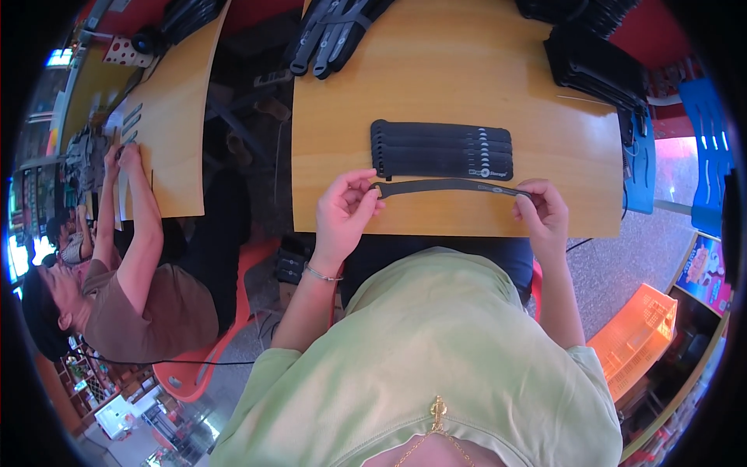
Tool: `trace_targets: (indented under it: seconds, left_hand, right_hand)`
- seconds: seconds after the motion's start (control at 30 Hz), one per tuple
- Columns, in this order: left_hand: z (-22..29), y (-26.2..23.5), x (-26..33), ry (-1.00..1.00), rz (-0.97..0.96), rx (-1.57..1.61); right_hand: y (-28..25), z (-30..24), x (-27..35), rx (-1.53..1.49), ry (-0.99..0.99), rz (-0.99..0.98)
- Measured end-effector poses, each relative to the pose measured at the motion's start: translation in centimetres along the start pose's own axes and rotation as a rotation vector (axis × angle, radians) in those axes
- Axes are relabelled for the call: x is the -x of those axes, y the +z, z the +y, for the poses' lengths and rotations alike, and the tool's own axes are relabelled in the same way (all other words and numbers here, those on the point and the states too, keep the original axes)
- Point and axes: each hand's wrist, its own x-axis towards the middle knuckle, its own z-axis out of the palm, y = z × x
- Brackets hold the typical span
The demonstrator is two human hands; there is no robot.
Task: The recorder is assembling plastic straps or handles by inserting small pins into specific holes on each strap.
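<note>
A long black strap (450, 186) is stretched flat between my two hands just above the near edge of the wooden table (436, 78). My left hand (345, 212) pinches its left end and my right hand (542, 210) pinches its right end. Right behind it lies a neat stack of several identical black straps (442, 149), fanned slightly, with small round marks near their right ends. My green shirt fills the lower part of the view.
Loose black straps (334, 31) lie at the table's far left, more piles (595, 66) at the far right. Another person (124, 288) sits at a second wooden table (171, 124) to my left. An orange crate (638, 335) and blue boards (708, 148) stand at right.
</note>
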Motion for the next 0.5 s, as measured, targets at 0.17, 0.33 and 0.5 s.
trace_targets:
  seconds: [0.17, 0.33, 0.5]
  left_hand:
    - [-0.6, -0.6, -0.5, -0.045, 0.036, -0.049]
    - [-1.0, -0.7, -1.2, -0.04, 0.064, -0.048]
    - [-1.6, -0.6, -1.9, -0.034, 0.102, -0.079]
  right_hand:
    - [0.0, 0.4, 0.0, 0.038, -0.033, 0.074]
    - [0.1, 0.4, -0.2, 0.083, 0.014, 0.08]
    - [0.6, 0.2, -0.6, 0.082, 0.07, 0.112]
